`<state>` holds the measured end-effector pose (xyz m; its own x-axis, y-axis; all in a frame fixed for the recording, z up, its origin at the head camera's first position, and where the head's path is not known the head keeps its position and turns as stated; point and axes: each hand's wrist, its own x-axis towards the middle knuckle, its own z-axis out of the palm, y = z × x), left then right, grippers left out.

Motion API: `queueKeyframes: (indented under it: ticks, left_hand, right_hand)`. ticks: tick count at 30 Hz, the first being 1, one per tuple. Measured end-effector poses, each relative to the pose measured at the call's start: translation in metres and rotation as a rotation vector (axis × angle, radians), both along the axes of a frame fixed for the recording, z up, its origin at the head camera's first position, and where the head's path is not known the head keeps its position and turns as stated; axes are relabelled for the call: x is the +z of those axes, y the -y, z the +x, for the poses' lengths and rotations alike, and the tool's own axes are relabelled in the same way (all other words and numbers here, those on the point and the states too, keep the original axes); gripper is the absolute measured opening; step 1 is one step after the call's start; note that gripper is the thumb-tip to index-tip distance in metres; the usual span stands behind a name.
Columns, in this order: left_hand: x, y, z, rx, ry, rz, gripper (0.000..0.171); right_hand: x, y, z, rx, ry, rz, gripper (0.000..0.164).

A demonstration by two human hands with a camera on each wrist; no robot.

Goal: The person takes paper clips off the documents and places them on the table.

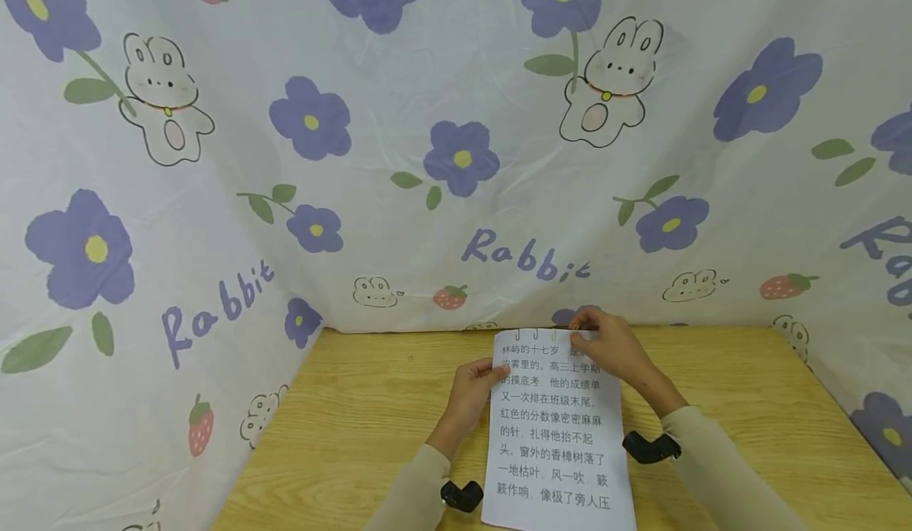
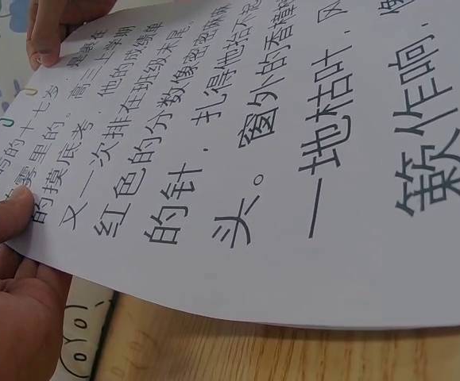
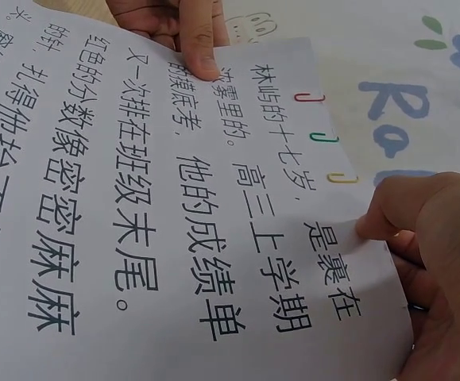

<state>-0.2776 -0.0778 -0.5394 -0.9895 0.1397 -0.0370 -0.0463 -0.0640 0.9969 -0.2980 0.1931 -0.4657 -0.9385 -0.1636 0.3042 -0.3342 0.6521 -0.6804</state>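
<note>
A stack of white paper (image 1: 559, 456) printed with large Chinese characters is held up, tilted, over the table. Three paper clips sit along its top edge: a red clip (image 3: 309, 98), a green clip (image 3: 323, 138) and a yellow clip (image 3: 342, 178). My left hand (image 1: 466, 392) pinches the left edge near the top, thumb on the printed face and fingers behind. At the top right corner my right hand (image 1: 616, 350) pinches the paper beside the yellow clip. A small dark bit shows by the right fingertips, its kind unclear, and the fingers behind the sheet are partly hidden.
Beneath the paper is a wood-grain table (image 1: 356, 436). A white curtain (image 1: 399, 222) printed with rabbits, purple flowers and strawberries hangs behind the table and along its sides. Black bands (image 1: 650, 447) are at both wrists.
</note>
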Motion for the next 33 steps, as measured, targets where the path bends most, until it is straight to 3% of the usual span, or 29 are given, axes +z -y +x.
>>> queueKeyframes:
  ticks: [10,33]
  left_hand:
    - [0.0,0.002,0.001,0.003,0.003,0.001,0.031]
    - [-0.005,0.007,-0.001,0.013,-0.024,-0.01,0.032]
  right_hand:
    - [0.001,-0.001,-0.001,-0.014,0.009,-0.058,0.011]
    - [0.014,-0.041,0.003,-0.064,-0.134,-0.035,0.012]
